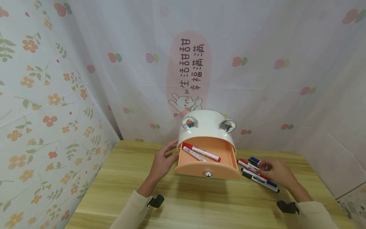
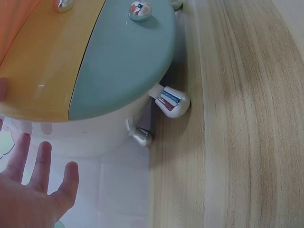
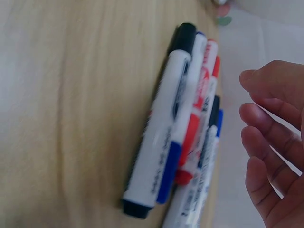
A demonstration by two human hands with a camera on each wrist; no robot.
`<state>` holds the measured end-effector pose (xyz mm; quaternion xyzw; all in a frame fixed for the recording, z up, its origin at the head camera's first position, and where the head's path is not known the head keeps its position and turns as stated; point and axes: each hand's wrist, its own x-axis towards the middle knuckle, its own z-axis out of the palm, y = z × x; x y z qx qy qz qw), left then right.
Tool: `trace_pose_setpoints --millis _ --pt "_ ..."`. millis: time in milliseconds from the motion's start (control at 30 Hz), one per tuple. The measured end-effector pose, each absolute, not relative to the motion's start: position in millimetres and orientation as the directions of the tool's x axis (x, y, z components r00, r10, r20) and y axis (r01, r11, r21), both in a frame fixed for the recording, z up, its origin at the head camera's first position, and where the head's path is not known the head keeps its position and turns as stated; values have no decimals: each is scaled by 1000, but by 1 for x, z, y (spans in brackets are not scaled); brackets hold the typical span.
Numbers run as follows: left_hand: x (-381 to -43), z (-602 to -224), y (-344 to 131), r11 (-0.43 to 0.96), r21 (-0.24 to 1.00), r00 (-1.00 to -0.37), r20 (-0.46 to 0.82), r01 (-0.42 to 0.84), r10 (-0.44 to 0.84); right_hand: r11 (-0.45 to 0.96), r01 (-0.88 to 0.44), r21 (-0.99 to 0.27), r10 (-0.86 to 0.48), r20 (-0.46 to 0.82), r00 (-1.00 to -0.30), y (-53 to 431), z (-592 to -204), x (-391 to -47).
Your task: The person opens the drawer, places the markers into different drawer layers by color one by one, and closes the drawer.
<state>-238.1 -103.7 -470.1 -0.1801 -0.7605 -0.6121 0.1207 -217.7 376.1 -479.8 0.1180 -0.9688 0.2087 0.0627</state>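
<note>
A white rounded drawer box (image 1: 206, 125) with silver ear-like parts stands at the table's back. Its top orange drawer (image 1: 194, 170) is pulled out, and two red-and-white markers (image 1: 206, 154) lie in it. My left hand (image 1: 161, 163) is at the box's left side, fingers extended; whether all fingertips touch it is unclear. The left wrist view shows the yellow (image 2: 52, 61) and teal (image 2: 128, 57) lower fronts closed. My right hand (image 1: 278, 173) hovers beside a pile of black, blue and red markers (image 3: 164, 123), fingers loosely bent, holding nothing.
The wood-grain table (image 1: 200, 206) extends in front of the box. Patterned curtains (image 1: 137, 79) hang behind and along both sides. Silver feet (image 2: 173, 102) stick out under the box. A black wrist camera (image 1: 155, 201) is worn at each cuff.
</note>
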Motion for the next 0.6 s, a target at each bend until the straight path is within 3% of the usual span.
trace_pose_setpoints --millis 600 --pt "-238 -470 -104 164 895 -909 398 414 125 908 -141 -395 -98 126 -987 412 -511 -215"
